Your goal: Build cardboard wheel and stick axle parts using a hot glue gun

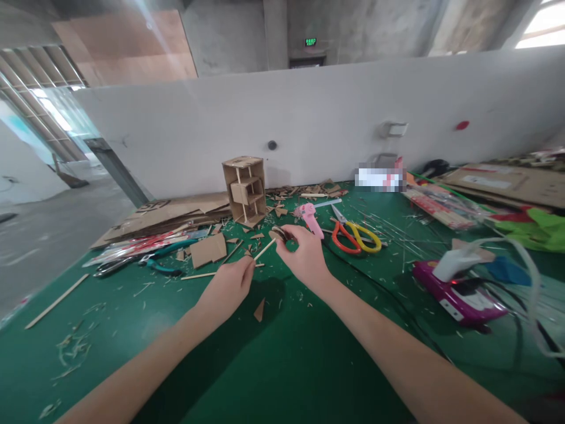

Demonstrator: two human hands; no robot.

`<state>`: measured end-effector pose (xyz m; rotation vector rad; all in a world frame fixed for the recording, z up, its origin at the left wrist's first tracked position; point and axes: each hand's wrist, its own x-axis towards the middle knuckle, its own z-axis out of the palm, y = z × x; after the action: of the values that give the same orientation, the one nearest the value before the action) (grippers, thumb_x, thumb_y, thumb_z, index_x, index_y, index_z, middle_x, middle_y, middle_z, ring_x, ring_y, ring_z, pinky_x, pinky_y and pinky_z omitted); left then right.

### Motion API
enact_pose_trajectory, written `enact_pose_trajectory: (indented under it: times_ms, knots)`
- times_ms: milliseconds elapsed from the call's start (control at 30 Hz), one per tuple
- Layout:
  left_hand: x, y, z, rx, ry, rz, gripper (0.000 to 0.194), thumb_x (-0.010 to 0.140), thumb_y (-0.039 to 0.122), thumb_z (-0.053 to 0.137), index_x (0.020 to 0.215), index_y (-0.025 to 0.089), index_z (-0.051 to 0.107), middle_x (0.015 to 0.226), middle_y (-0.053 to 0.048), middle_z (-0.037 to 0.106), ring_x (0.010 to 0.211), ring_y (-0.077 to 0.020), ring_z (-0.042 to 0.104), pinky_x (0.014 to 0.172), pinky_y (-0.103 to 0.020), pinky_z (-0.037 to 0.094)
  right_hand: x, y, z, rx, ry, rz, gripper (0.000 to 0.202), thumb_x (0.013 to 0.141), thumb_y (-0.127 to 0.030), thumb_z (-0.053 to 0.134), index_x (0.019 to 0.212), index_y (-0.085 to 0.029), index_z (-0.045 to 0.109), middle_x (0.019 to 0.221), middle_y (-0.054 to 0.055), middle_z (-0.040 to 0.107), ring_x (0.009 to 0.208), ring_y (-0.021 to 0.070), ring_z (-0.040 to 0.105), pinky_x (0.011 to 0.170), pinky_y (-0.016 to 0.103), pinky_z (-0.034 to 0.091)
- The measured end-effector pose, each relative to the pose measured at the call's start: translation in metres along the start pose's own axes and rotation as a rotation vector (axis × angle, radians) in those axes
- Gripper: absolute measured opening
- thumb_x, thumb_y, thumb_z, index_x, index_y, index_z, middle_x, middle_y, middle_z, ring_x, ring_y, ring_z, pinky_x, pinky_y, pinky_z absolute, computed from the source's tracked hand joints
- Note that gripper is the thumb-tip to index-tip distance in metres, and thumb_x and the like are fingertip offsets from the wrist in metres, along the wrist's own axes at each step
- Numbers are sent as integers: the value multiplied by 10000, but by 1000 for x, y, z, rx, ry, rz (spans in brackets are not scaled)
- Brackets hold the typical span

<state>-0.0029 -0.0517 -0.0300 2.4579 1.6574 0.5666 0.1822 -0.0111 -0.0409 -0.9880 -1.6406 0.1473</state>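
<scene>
My left hand (229, 285) is closed on a thin wooden stick (265, 250), which points up and right. In my right hand (304, 253) a small round cardboard piece (278, 233) is pinched between the fingers, and the stick's far end lies close to it; whether they touch I cannot tell. Behind the hands a small cardboard shelf tower (245, 191) with stick posts stands upright. A pink glue gun (311, 219) lies just beyond my right hand, with orange-and-yellow scissors (353, 234) to its right.
Teal-handled pliers (163, 265), a cardboard square (208, 250) and stacked cardboard (176, 213) lie at the left. At the right are a purple power strip (459, 294) with cables, packaged sticks (441, 206) and green cloth (536, 229). Scraps litter the green table (304, 371); a white partition (198, 135) stands behind.
</scene>
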Motion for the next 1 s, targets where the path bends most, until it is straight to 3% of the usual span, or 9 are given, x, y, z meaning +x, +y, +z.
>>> enact_pose_trajectory:
  times_ms: [267, 400, 500, 733, 1000]
  knots:
    - [-1, 4, 1, 84, -13, -21, 296, 957, 290, 262, 768, 198, 470, 621, -19, 558, 553, -171, 524, 538, -283, 273, -2, -2, 1, -125, -2, -87, 201, 769, -132, 531, 946, -179, 615, 891, 84, 669, 870, 229, 609, 792, 378, 511]
    - [6, -5, -8, 146, 19, -46, 289, 953, 300, 269, 945, 184, 534, 749, -55, 637, 631, -208, 588, 545, -287, 308, 0, -12, -3, 28, -12, -27, 196, 788, -203, 574, 979, -184, 615, 925, 73, 664, 882, 215, 615, 812, 372, 513]
    - [10, -11, -18, 142, 63, -52, 318, 956, 301, 260, 1138, 182, 491, 906, -81, 663, 711, -223, 618, 562, -289, 352, 1, -22, -5, 178, -81, 23, 181, 845, -222, 532, 1000, -197, 621, 993, 66, 660, 946, 200, 614, 860, 365, 508]
    - [10, -15, -22, 161, 128, 106, 294, 968, 324, 292, 1036, 183, 540, 931, -72, 646, 780, -210, 614, 622, -289, 393, -1, -32, -2, 412, -199, 141, 133, 850, -241, 546, 937, -209, 641, 978, 50, 646, 912, 166, 632, 784, 297, 551]
    - [6, -15, -23, 245, 167, 155, 282, 949, 247, 318, 1124, 202, 535, 924, -55, 648, 739, -196, 612, 572, -277, 374, 1, -28, 2, 530, -271, 298, 109, 798, -280, 614, 863, -197, 642, 978, 53, 666, 952, 183, 635, 834, 328, 543]
